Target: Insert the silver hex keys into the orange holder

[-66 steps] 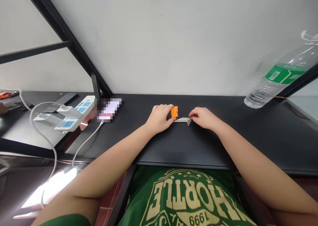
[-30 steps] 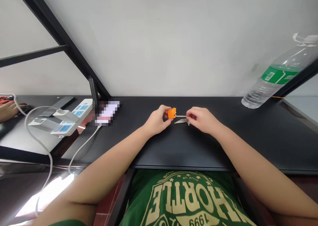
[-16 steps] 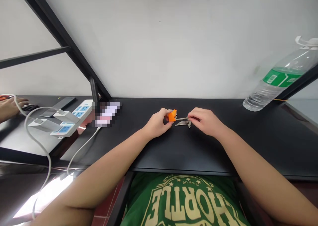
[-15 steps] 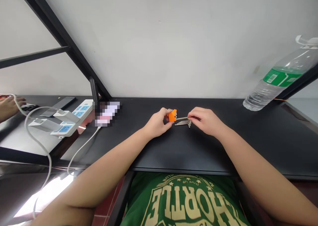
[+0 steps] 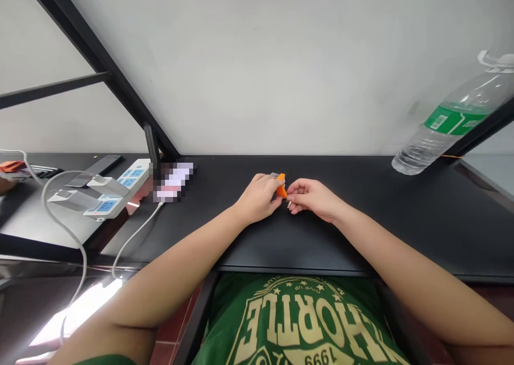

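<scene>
My left hand [image 5: 261, 198] is closed around an orange hex key holder [image 5: 281, 186], a little above the black desk. Several thin metal hex keys [image 5: 274, 175] stick out at its upper left, partly covered by my fingers. My right hand [image 5: 311, 196] is just right of the holder, thumb and forefinger pinched together at its lower right edge. A short metal end of a hex key [image 5: 289, 205] shows below those fingertips; the rest of it is hidden. The other right fingers are curled.
On the left lie a white power strip [image 5: 120, 188] with chargers and cables, a blurred-out phone [image 5: 174, 182] and a dark phone [image 5: 96, 169]. Another person's hand [image 5: 7, 185] is at the far left near an orange tool. A large water bottle [image 5: 441, 121] leans at the right.
My right hand has moved left up to the holder, and its long hex key is now mostly out of sight. The fan of keys below the holder no longer shows there; keys now show at its upper left.
</scene>
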Demonstrator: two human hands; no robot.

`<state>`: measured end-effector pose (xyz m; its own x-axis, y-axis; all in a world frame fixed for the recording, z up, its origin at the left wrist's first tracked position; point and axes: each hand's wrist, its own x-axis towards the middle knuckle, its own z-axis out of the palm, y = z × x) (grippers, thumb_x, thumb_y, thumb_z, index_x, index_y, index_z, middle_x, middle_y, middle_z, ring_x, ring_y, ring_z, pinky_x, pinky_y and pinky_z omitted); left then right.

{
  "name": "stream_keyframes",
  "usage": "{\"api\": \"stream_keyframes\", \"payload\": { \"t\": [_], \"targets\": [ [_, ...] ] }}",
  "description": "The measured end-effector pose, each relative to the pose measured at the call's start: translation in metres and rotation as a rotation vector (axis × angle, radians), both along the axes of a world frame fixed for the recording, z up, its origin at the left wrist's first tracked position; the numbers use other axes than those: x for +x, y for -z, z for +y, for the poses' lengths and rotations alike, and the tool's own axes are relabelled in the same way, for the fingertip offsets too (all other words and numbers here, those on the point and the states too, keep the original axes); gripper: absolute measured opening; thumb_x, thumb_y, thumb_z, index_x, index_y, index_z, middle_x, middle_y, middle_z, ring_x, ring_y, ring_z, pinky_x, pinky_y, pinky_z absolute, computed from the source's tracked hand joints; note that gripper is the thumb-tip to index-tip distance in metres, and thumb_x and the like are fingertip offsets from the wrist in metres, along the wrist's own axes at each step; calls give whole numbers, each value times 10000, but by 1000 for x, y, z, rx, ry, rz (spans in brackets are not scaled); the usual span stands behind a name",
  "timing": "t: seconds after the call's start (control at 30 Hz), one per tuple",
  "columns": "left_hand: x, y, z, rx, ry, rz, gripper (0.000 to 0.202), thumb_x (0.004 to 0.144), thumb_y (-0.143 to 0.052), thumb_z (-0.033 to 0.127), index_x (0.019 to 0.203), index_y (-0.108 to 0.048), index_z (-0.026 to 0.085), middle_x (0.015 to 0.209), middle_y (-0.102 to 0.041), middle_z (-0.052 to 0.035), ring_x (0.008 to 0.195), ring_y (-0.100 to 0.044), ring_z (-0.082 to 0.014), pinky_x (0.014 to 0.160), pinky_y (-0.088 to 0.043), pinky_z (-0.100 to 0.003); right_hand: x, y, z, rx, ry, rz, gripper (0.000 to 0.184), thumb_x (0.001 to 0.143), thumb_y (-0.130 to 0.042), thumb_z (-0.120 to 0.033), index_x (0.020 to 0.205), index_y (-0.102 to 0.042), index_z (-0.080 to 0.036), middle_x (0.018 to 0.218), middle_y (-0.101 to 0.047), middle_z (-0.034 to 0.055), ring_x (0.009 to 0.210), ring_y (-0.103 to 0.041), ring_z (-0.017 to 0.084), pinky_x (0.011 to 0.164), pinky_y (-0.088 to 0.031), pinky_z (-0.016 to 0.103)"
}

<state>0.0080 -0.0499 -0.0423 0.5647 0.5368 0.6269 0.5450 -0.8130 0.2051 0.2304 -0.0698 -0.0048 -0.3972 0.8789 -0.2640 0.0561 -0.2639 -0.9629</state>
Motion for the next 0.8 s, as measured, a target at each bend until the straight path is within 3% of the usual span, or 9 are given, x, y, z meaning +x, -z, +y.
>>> {"api": "stream_keyframes", "payload": {
  "t": [0.1, 0.27, 0.33, 0.4, 0.47, 0.63, 0.8],
  "targets": [
    [1, -3, 1, -22, -50, 56, 315, 902, -649, 162, 1199, -547, 187, 1014, -746, -69, 963, -710, -240, 936, -519, -429, 0, 0, 0, -28, 10, 71, 238, 815, -851, -229, 943, -662, -165, 790, -755, 66, 723, -747, 168, 764, -659, 316],
    [4, -3, -1, -4, -152, 79, 551, 896, -609, 134, 1430, -478, 172, 1101, -736, -93, 1014, -692, -251, 977, -498, -436, 2, -2, 0, -10, 28, 70, 194, 868, -769, -243, 1011, -653, -182, 884, -753, 58, 827, -758, 197, 804, -650, 363],
    [3, -3, -1, 6, -176, 67, 621, 885, -600, 125, 1484, -441, 160, 1089, -727, -94, 1008, -682, -252, 987, -496, -442, 7, -4, 1, 189, 18, -130, 109, 889, -712, -241, 978, -673, -193, 896, -736, 51, 788, -724, 188, 751, -618, 352],
    [1, -3, -1, -6, -189, 56, 659, 882, -588, 120, 1517, -413, 160, 1071, -719, -88, 999, -676, -249, 995, -495, -447, 15, -5, 4, 493, -12, -463, 38, 884, -679, -207, 893, -715, -197, 899, -708, 49, 775, -670, 176, 741, -564, 339],
    [-1, -3, -1, -46, -197, 36, 671, 889, -592, 136, 1531, -402, 171, 1053, -715, -77, 990, -674, -243, 1001, -498, -447, 23, -5, 7, 702, -62, -753, 102, 886, -660, -180, 861, -757, -201, 955, -689, 56, 817, -640, 176, 771, -522, 342],
    [-3, -5, -1, -135, -206, -24, 598, 916, -609, 158, 1490, -454, 226, 1102, -718, -65, 1007, -684, -229, 1037, -502, -443, 28, 0, 11, 780, -196, -1073, 188, 953, -600, -198, 963, -785, -223, 1062, -670, 75, 967, -638, 229, 865, -468, 403],
    [-4, -6, 0, -156, -204, -60, 520, 944, -627, 199, 1445, -494, 242, 1088, -727, -61, 1018, -692, -228, 1010, -520, -418, 18, 2, 4, 853, -254, -1209, 120, 888, -618, -147, 823, -710, -188, 981, -658, 106, 951, -619, 258, 801, -442, 377]
  ]
}}
